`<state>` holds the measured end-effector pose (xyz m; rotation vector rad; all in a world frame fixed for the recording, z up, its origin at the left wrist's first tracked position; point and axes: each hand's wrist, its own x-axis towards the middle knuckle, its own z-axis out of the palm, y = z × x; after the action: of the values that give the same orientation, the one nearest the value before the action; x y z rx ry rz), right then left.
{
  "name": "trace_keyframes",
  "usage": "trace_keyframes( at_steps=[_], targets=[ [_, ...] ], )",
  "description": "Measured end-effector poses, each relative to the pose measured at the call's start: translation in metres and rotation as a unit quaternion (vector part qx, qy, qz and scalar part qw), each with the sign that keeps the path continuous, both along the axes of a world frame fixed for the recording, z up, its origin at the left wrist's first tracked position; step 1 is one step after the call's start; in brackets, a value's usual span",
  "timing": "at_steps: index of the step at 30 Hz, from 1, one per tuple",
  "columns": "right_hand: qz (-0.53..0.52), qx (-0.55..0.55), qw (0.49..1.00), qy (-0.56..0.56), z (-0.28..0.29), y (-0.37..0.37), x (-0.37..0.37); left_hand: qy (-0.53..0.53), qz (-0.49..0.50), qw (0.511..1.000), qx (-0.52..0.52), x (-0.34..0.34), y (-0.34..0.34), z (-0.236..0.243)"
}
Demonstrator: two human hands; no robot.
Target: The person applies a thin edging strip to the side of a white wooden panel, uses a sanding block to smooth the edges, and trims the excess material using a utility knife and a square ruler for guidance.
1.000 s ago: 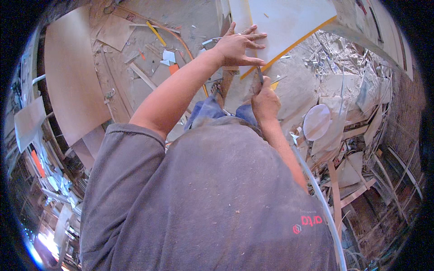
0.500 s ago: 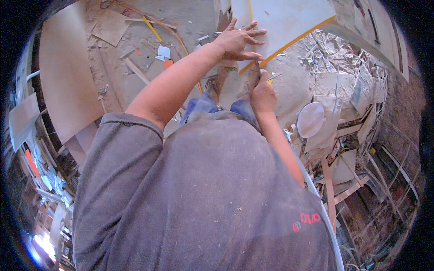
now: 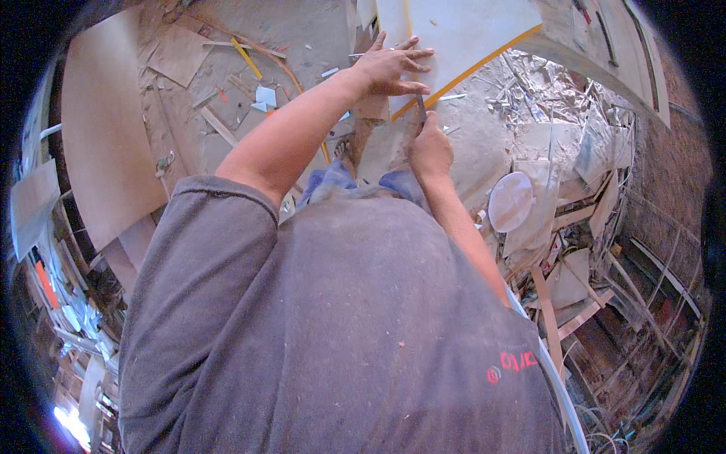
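A white sheet (image 3: 473,30) with an orange-yellow edge strip (image 3: 484,66) lies at the top centre. My left hand (image 3: 387,72) rests flat over its near-left corner, fingers spread. Below that corner, my right hand (image 3: 432,155) is closed around a dark, narrow flat tool (image 3: 421,110). The tool points up to the sheet's corner beside my left thumb and seems to touch the edge. Its handle is hidden in my fist, and I cannot tell whether it is a file or a knife.
Large brown boards (image 3: 106,129) stand at left. Offcuts and a yellow strip (image 3: 246,58) litter the dusty floor. To the right are a scrap heap (image 3: 544,94) and a pale oval piece (image 3: 510,202). My bare foot (image 3: 344,149) is below the sheet.
The whole view has shifted slightly, so the sheet and both hands sit a little further left. My left hand keeps its spread pose; my right hand still grips the tool at the corner.
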<state>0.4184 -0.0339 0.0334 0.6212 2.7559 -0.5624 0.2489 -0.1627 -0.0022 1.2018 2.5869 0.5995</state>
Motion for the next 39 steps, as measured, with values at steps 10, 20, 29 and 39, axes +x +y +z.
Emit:
trace_keyframes(
  at_steps=[10,20,29,39],
  targets=[
    [0.042,-0.006,0.999,-0.006,-0.01,0.02,0.011,-0.039,-0.01,0.999,0.012,-0.004,-0.001,0.015],
    [-0.289,-0.24,0.92,0.115,0.004,0.157,0.081,0.117,-0.009,0.993,-0.014,0.045,0.056,0.019],
    [-0.344,-0.301,0.873,0.171,-0.015,0.266,0.031,0.092,0.09,0.991,0.02,0.056,0.085,0.041],
    [-0.366,-0.57,0.693,0.247,0.029,0.344,-0.103,-0.169,0.121,0.962,0.175,-0.008,0.234,0.091]
  ],
)
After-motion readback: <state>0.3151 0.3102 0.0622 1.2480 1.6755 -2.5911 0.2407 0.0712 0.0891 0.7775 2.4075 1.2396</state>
